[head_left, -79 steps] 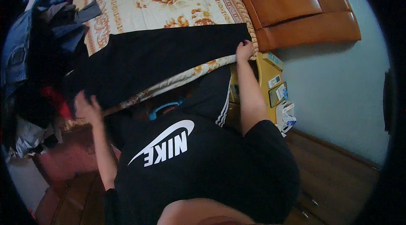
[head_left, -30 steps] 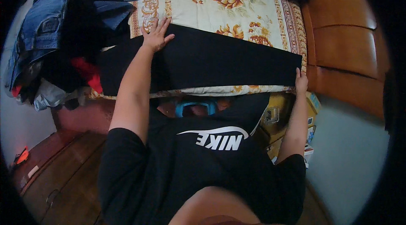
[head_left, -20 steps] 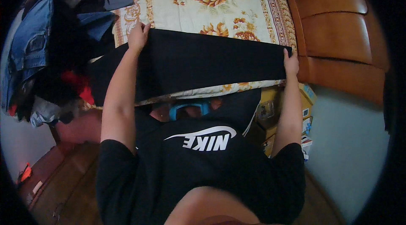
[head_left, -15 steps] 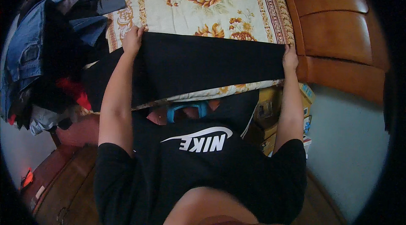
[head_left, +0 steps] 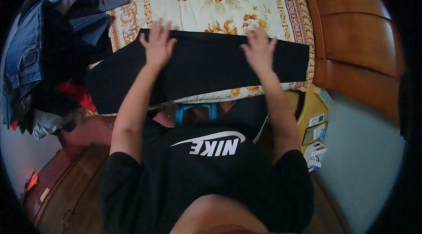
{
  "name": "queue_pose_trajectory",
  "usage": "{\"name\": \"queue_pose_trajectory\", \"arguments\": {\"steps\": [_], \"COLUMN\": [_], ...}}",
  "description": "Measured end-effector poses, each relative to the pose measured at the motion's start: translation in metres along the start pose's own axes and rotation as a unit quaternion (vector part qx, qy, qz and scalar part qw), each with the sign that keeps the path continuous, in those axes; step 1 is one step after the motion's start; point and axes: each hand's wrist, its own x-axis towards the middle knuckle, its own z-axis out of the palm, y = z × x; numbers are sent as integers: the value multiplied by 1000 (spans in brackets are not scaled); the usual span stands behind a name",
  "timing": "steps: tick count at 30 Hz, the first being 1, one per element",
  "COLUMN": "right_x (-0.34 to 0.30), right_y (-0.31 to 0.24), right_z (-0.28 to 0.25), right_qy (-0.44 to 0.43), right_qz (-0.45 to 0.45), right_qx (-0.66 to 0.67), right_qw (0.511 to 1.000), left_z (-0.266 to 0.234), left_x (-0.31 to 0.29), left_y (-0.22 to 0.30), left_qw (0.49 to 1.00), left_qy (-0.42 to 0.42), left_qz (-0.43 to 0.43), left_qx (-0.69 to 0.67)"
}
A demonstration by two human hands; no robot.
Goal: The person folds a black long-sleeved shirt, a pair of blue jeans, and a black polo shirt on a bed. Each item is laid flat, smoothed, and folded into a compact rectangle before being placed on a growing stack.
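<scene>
Black garment folded into long band, lying across near edge of floral bedspread; lengthwise fold looks done, cross folds judged left. Left hand at 11 o'clock, right hand at 1 o'clock, both flat on cloth, fingers splayed, gripping nothing. Half second ago hands sat at band's ends; now moved inward. Clothes heap at 9 o'clock
</scene>
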Motion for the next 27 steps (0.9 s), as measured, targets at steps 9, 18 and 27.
{"name": "queue_pose_trajectory", "arguments": {"steps": [9, 18, 27], "right_x": [-31, 26, -64], "right_y": [-12, -1, -69], "right_z": [31, 37, 2], "right_qy": [-71, -23, -50], "right_qz": [88, 47, 40], "right_qx": [34, 118, 73], "right_qw": [993, 992, 995], "left_z": [-7, -10, -24], "left_x": [-75, -146, -147], "left_y": [42, 52, 15], "left_qw": [992, 982, 984], "left_qy": [-113, -168, -160], "left_qz": [21, 83, -36], "left_qx": [-44, 5, 75]}}
